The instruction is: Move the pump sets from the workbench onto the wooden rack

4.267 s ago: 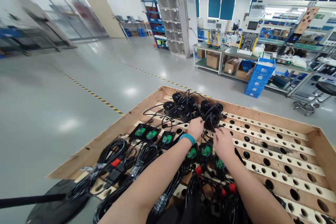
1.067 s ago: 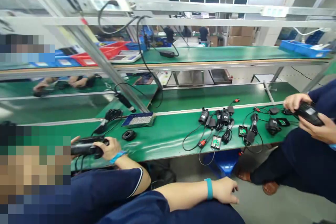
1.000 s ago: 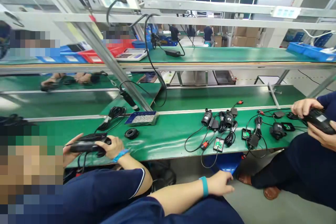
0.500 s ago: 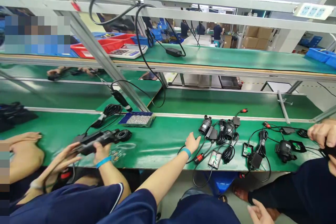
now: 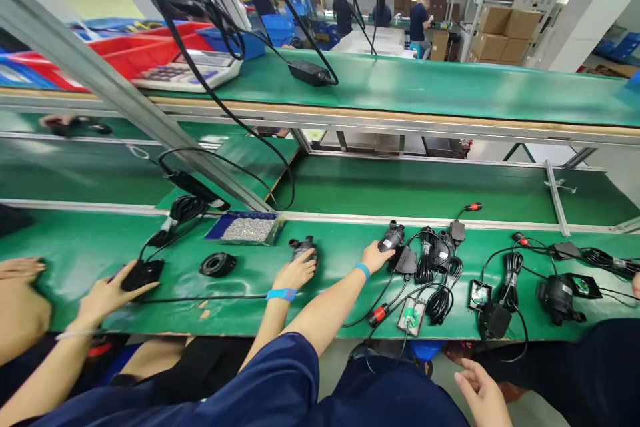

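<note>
My left hand (image 5: 377, 257) is closed on the lower side of a small black water pump (image 5: 393, 236) on the green bench. Beside that pump lie a black adapter box (image 5: 407, 260), another black pump (image 5: 442, 251) and coiled black cables (image 5: 440, 293). A red-and-black connector (image 5: 379, 314) and a small box with a green circuit board (image 5: 412, 315) lie nearer the bench edge. My right hand (image 5: 481, 392) hangs low in front of the bench, empty, its fingers loosely apart.
At left, a co-worker's hand (image 5: 297, 271) rests on another black pump (image 5: 306, 250); their other hand (image 5: 107, 293) holds a black box. A tray of small metal parts (image 5: 249, 229) stands behind. More pumps (image 5: 559, 298) lie right, near another person. A metal post (image 5: 165, 127) slants at left.
My left hand has reached forward and closed on the pump. The co-worker has set their pump down on the bench, and a black ring now lies apart. My view has shifted.
</note>
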